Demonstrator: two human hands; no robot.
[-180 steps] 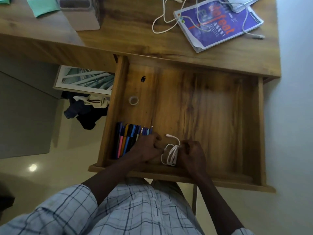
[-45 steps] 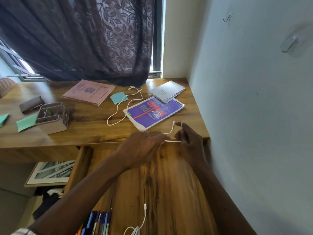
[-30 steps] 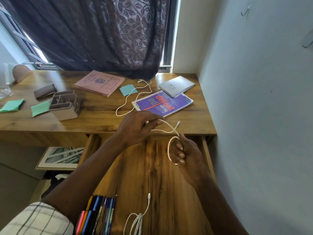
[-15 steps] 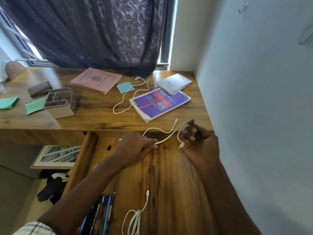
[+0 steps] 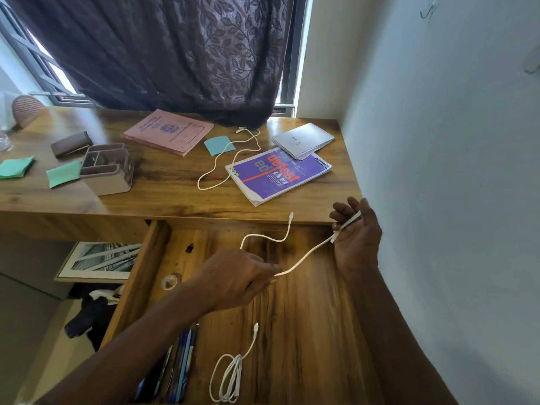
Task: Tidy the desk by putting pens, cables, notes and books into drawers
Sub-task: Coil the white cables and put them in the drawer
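Nearest, at the front of the open wooden drawer (image 5: 306, 317), a coiled white cable (image 5: 230, 378) lies on the drawer floor. Its plug end trails away from the coil. Just to its left is a row of coloured pens (image 5: 181, 369), partly covered by the left forearm.

Over the middle of the drawer the left hand (image 5: 236, 279) pinches a loose white cable (image 5: 304, 258), its grip pressed together on the cord. The cord runs up and right to the right hand (image 5: 355, 235), close to the pale wall (image 5: 438, 141), whose grip is curled round a short folded stretch of it. A second stretch rises in a wave from the left hand, and its plug hangs free in front of the table edge.

Deeper in the drawer, on the left, sit a small clear tape roll (image 5: 170, 281) and a tiny black object (image 5: 190, 247).

On the wooden table (image 5: 163, 197) lies a purple book with orange lettering (image 5: 277, 173). A white spiral notebook (image 5: 302, 140) overlaps its far corner, and a third white cable (image 5: 222, 159) curls beside its left edge. Further left stand a beige compartmented organiser (image 5: 106, 169), two green paper notes (image 5: 62, 173) and a brown case (image 5: 71, 144). Beyond are a blue square note (image 5: 219, 145) and a pink booklet (image 5: 168, 131), under a dark leaf-patterned curtain (image 5: 163, 54).
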